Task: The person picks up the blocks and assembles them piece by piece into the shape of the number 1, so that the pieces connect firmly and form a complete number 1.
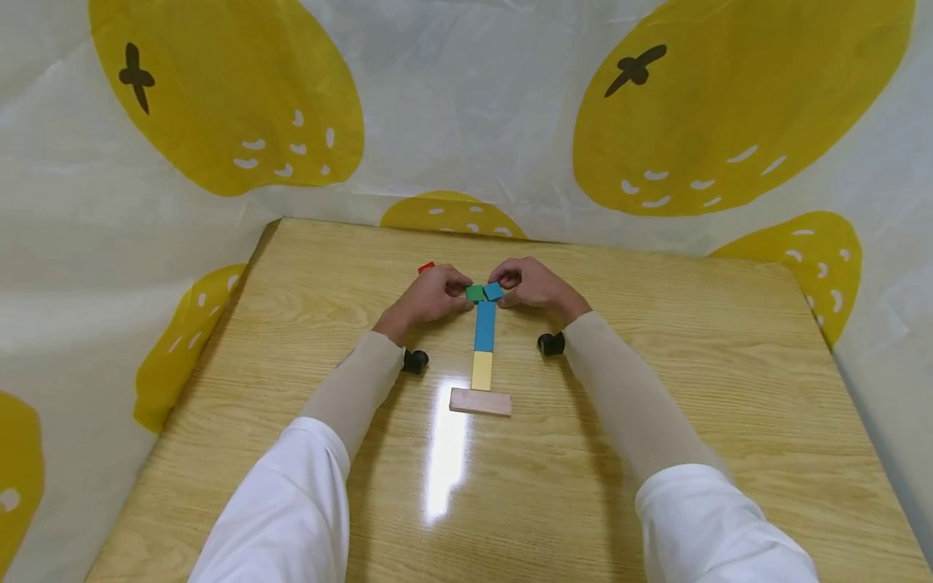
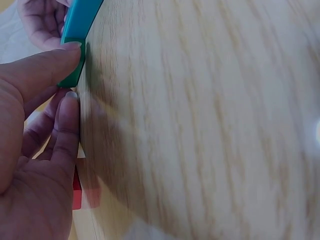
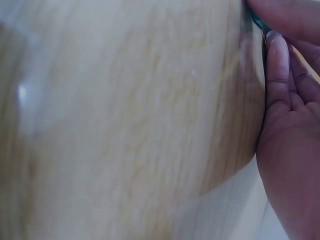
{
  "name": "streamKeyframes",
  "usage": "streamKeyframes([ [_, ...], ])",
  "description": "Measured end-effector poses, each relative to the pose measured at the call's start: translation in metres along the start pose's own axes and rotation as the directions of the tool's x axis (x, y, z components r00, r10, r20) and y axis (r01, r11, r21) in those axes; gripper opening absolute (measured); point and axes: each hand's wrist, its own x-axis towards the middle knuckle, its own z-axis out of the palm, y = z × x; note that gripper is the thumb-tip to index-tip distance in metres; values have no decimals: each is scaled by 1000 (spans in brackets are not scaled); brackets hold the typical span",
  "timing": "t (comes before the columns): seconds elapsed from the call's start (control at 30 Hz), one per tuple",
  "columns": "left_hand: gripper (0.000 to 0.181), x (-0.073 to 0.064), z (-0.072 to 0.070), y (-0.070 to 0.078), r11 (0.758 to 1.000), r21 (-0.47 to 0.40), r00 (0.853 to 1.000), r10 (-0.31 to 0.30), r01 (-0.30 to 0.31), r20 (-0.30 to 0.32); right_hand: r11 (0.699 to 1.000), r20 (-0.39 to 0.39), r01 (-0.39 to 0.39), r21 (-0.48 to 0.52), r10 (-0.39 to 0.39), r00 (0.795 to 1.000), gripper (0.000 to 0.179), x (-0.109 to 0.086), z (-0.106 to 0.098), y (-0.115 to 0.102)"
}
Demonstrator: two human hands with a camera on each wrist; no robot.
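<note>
Thumb and fingers of my left hand (image 1: pixel 432 295) pinch a small green block (image 1: pixel 475 293) at the far end of a line of blocks. From the other side, my right hand (image 1: pixel 535 285) pinches a small blue block (image 1: pixel 493 291), which sits slightly turned right beside the green one. In the left wrist view, the thumb lies along the green block (image 2: pixel 72 75). The right hand's fingers mostly hide its block in the right wrist view. Below this pair, a longer blue block (image 1: pixel 484 326) runs toward me, followed by a yellow block (image 1: pixel 482 371). A plain wooden block (image 1: pixel 480 402) lies crosswise at the near end.
A red block (image 1: pixel 426 266) lies just behind my left hand, partly hidden by it. The wooden table (image 1: pixel 729 389) meets a hanging white sheet (image 1: pixel 466 97) with yellow fruit prints at its back and sides. Black wrist cameras (image 1: pixel 415 361) stick out inward from both sleeves.
</note>
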Motion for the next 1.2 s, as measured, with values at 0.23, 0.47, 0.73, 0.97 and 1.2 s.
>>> streamKeyframes([
  [0.23,44,-1,0,0,1000,-7,1000,-10,10,3,1000,-5,2,-12,-2,1000,43,1,0,0],
  [0.47,44,-1,0,0,1000,-12,1000,-16,17,3,1000,-5,10,-22,-10,1000,43,1,0,0],
  [0.73,44,1,0,0,1000,-16,1000,-18,18,-3,1000,-8,8,-22,-8,1000,44,2,1,1],
  [0.97,48,-1,-2,1,1000,-16,999,-27,27,-37,1000,-1,6,-15,-6,1000,44,0,0,-1],
  [1.2,50,-5,-10,1,998,-57,990,-46,38,-136,1000,12,-1,-15,1,1000,44,-1,0,0],
])
